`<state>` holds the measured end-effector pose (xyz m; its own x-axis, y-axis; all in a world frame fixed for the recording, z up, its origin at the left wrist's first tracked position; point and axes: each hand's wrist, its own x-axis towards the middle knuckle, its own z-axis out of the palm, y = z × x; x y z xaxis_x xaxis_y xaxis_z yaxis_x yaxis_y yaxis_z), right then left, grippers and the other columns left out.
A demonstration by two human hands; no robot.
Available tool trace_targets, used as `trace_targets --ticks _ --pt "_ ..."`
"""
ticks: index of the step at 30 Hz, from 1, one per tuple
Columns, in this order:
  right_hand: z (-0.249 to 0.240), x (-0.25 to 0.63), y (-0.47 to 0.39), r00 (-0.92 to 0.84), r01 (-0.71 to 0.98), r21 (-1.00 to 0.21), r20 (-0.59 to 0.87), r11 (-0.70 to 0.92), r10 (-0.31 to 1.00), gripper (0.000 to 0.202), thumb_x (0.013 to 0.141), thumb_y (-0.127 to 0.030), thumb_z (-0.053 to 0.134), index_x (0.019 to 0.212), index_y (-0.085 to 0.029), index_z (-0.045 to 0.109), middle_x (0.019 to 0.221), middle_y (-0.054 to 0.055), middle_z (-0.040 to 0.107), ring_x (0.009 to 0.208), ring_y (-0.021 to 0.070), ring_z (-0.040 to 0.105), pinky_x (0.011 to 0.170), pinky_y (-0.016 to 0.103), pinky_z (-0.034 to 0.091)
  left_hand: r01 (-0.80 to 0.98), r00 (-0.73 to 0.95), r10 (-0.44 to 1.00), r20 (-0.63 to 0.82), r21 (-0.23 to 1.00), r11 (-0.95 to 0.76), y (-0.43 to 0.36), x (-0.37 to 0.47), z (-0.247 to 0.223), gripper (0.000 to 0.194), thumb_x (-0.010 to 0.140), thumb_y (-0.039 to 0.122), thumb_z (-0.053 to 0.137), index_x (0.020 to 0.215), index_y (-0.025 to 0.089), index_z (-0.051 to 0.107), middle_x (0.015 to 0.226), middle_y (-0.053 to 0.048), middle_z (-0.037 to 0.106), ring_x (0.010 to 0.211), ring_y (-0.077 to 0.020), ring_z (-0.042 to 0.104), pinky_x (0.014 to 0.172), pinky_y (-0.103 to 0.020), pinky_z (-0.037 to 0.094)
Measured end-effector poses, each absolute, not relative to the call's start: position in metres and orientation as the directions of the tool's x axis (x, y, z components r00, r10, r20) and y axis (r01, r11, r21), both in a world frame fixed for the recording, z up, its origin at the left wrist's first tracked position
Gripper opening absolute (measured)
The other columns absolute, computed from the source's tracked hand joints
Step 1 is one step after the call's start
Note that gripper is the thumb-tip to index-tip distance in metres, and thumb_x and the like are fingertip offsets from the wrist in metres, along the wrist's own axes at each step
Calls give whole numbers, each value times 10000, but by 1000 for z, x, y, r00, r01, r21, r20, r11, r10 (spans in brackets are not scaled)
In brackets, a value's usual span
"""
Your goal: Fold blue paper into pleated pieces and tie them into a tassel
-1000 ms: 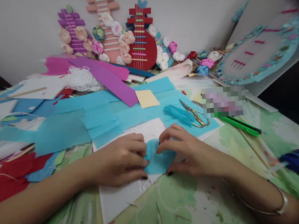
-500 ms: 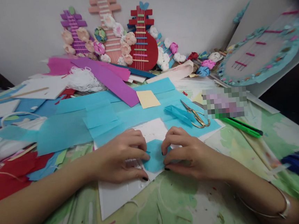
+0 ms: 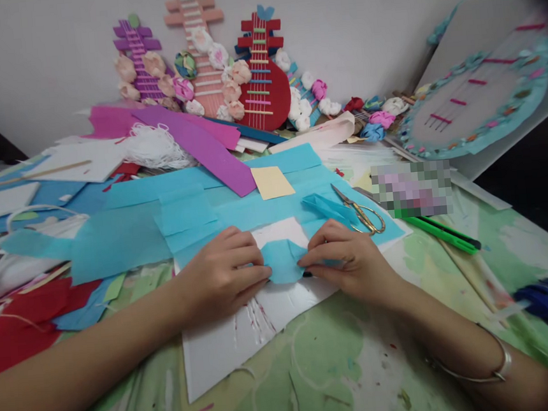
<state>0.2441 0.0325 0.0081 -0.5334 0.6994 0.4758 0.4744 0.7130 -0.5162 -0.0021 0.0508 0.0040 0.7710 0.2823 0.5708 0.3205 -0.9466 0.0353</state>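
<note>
A small piece of light blue crepe paper [image 3: 285,262] is stretched between my two hands, above a white board [image 3: 224,357]. My left hand [image 3: 226,267] pinches its left edge between thumb and fingers. On the other side, my right hand [image 3: 348,256] grips the right edge the same way. Scratches or cut marks run across the board under my left hand. Behind my hands lie larger light blue crepe sheets [image 3: 236,209]. Gold-handled scissors [image 3: 361,212] rest on them beside a folded blue strip [image 3: 327,208], and a cream square [image 3: 272,182] lies farther back.
A green utility knife [image 3: 442,232] lies at the right. Purple paper [image 3: 202,148], white string [image 3: 156,145] and red paper scraps [image 3: 29,316] crowd the left side. Paper lute models, one of them red [image 3: 267,94], lean against the wall. A decorated panel [image 3: 476,98] stands at the right.
Both hands have lifted and moved slightly away from me with the small blue piece. Its edges are now pinched, and more of the scratched board shows.
</note>
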Motion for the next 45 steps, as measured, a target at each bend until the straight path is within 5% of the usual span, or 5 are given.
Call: trace_targets --ticks 5,13,22,29,45 --pt "9 243 32 -572 533 -516 364 671 735 135 783 -86 633 773 -189 720 766 41 650 769 165 532 707 324 443 322 789 299 538 53 -945 52 -2 3 150 868 126 528 779 157 645 681 -44 659 718 -172 562 696 -334 409" --pt "13 241 33 -529 619 -587 180 522 829 90 791 -121 628 773 -182 691 758 30 644 768 157 551 697 301 433 372 739 505 447 354 -858 45 2 10 151 817 107 544 753 162 668 800 -63 640 789 -175 541 728 -323 432" --pt "13 237 31 -487 636 -612 154 470 859 93 806 -121 598 747 -162 657 722 27 613 723 147 532 659 292 408 506 618 708 343 516 -691 49 2 7 104 742 155 612 656 181 667 780 -26 602 776 -164 527 688 -289 421" --pt "11 235 30 -443 656 -612 162 442 882 103 792 -149 612 690 -160 618 684 20 593 697 142 518 639 286 389 567 598 742 301 496 -658 50 2 4 156 791 246 575 676 187 662 829 -36 567 839 -191 493 738 -335 412" --pt "10 228 30 -356 734 -581 113 352 928 122 763 -162 612 644 -169 585 664 25 589 662 146 510 605 281 378 614 552 800 234 535 -580 49 9 3 124 740 185 562 644 166 638 812 -44 555 852 -205 486 742 -347 425"
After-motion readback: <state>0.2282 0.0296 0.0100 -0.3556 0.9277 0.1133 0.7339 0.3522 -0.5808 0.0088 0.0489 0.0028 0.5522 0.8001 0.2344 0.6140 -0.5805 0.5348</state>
